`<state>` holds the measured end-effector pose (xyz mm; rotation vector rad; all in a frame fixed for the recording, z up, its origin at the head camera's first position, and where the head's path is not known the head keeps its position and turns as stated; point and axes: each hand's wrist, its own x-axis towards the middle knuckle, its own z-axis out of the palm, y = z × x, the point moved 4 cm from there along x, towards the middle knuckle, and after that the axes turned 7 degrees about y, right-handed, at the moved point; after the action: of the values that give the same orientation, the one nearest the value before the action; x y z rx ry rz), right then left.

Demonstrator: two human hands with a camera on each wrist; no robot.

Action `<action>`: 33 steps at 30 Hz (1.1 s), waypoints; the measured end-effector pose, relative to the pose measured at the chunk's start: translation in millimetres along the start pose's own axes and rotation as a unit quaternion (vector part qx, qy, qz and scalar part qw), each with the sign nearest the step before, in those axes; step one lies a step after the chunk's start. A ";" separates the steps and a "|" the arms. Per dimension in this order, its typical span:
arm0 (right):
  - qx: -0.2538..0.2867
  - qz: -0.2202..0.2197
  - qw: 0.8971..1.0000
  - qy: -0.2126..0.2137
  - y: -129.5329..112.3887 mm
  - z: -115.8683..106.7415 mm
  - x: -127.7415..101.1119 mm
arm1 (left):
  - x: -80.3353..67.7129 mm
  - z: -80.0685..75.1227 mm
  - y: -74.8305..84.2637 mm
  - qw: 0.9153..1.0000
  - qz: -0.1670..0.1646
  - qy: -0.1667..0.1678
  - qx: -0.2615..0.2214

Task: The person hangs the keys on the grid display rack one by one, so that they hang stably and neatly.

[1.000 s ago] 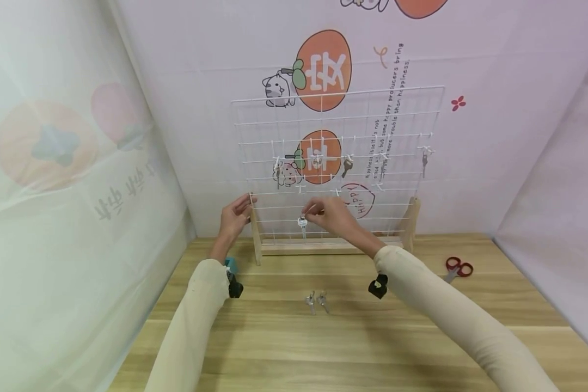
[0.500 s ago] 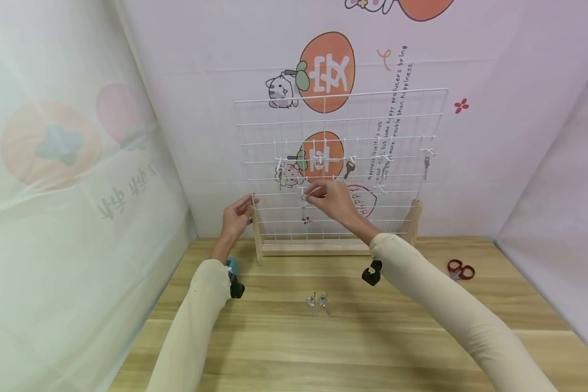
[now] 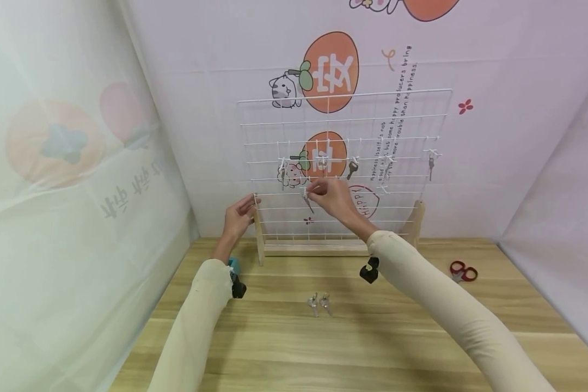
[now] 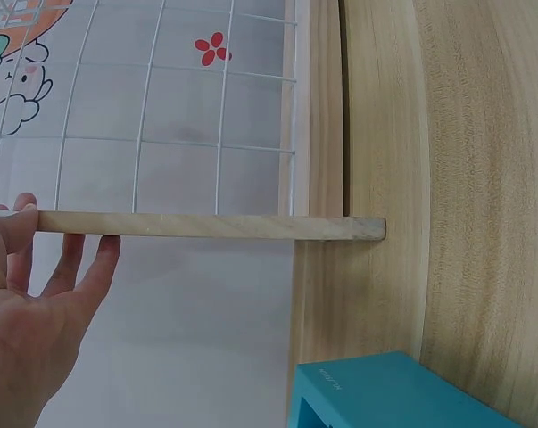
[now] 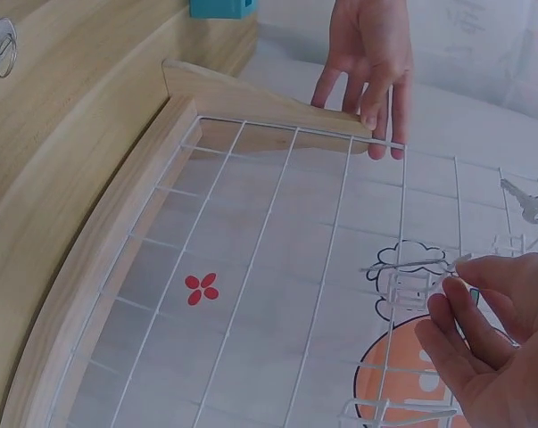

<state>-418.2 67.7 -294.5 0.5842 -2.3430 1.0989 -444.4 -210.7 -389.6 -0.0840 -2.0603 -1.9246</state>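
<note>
A white wire grid rack (image 3: 284,208) stands in a wooden base against the back wall. My left hand (image 3: 238,219) grips its left wooden upright (image 4: 206,226), thumb on one side and fingers on the other. My right hand (image 3: 331,197) pinches a key (image 3: 308,203) by its ring end, right at a white hook (image 3: 303,190) on the grid. The key hangs tilted in the head view; in the right wrist view the fingers mostly hide it. Other keys hang on hooks in the row above, such as a dark key (image 3: 353,169) and a silver key (image 5: 525,201).
Two keys with rings, a left one (image 3: 313,305) and a right one (image 3: 325,304), lie on the wooden table (image 3: 274,348). Red-handled scissors (image 3: 463,271) lie at the right. A teal box (image 4: 376,392) stands beside the rack's left foot. Printed cloth (image 3: 201,71) hangs behind.
My right hand has lifted the key from the lower grid up to the hook, and the key has swung from upright to tilted. The left hand has stayed on the upright.
</note>
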 end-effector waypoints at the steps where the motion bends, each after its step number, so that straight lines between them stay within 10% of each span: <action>1: 0.002 0.000 1.000 0.001 0.2 -0.7 -0.3 | -0.2 0.0 0.3 1.000 -0.001 0.000 0.000; 33: 0.045 -0.041 0.994 -0.092 5.8 -11.6 -56.4 | -0.5 0.9 1.3 1.000 -0.004 -0.013 0.008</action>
<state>-374.0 90.0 -324.5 0.8398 -2.4080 1.1609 -443.7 -209.6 -388.6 -0.0969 -2.0967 -1.9212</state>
